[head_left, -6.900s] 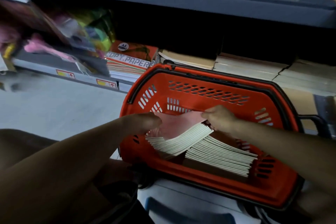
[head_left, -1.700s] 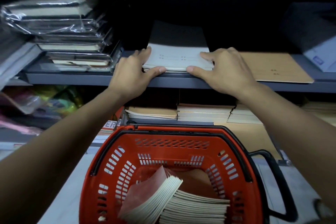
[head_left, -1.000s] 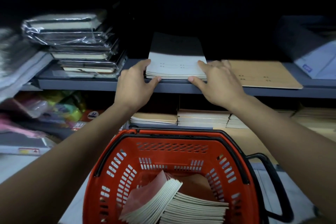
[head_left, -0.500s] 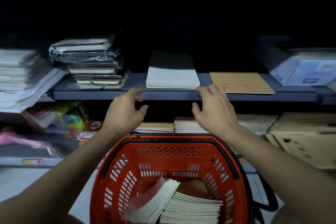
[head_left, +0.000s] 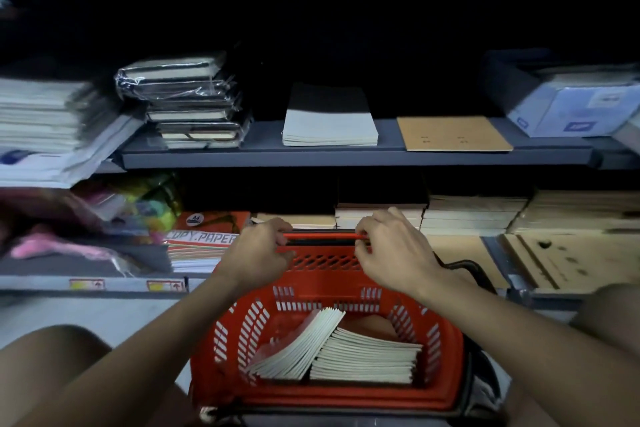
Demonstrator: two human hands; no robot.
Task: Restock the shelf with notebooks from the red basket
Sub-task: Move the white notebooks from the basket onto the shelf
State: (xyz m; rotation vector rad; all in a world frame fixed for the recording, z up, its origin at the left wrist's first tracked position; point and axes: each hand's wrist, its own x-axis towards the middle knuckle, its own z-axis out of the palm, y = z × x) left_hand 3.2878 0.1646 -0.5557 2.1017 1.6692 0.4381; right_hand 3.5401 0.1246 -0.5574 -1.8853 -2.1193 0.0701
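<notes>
- Gripping far rim of red perforated plastic basket: left hand with fingers curled over the rim, right hand likewise, fingertips hooked on the rim edge.
- Holding inside, on the basket floor: two stacks of thin cream-paged notebooks, left stack tilted and leaning onto the flat right stack, red-brown covers showing behind.
- Bearing, on grey metal middle shelf: small flat stack of pale-covered notebooks at centre, single brown card-covered notebook just beside it to the right, pile of plastic-wrapped dark books to the left, blue-and-white cardboard box at far right.
- Bearing, on lower shelf behind the basket: stacks of tan notebooks, orange copy-paper ream to the left.
</notes>
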